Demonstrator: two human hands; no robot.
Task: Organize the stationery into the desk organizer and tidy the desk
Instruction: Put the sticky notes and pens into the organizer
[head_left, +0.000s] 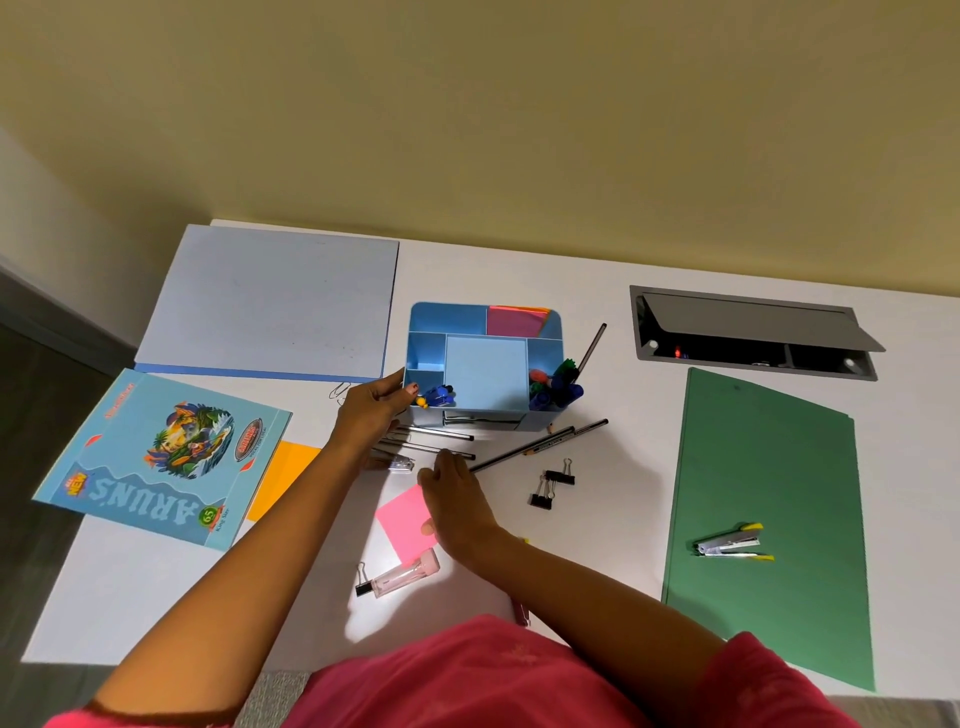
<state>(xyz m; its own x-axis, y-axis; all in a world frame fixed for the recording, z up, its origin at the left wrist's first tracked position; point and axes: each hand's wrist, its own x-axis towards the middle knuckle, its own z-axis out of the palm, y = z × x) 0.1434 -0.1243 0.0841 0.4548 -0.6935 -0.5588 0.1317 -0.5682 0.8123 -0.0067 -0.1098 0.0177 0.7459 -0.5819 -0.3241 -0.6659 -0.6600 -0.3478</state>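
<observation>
A blue desk organizer (485, 371) stands mid-desk with pink sticky notes in a back compartment, blue pens (440, 395) at its front left and markers (558, 387) at its front right. My left hand (371, 413) holds the organizer's front left corner, thumb on the front wall. Several black pencils (436, 434) lie just in front of the organizer, and two more pencils (540, 444) lie slanted to the right. My right hand (457, 501) lies flat, fingertips touching a pencil and thumb on a loose pink sticky note (405, 519).
Blue folder (265, 301) back left, a printed notebook (161, 457) over the left edge, orange paper (285, 470). Green folder (769, 519) with a stapler (730, 545) on the right. Binder clips (558, 475), a pink case (408, 571), an open cable tray (753, 338).
</observation>
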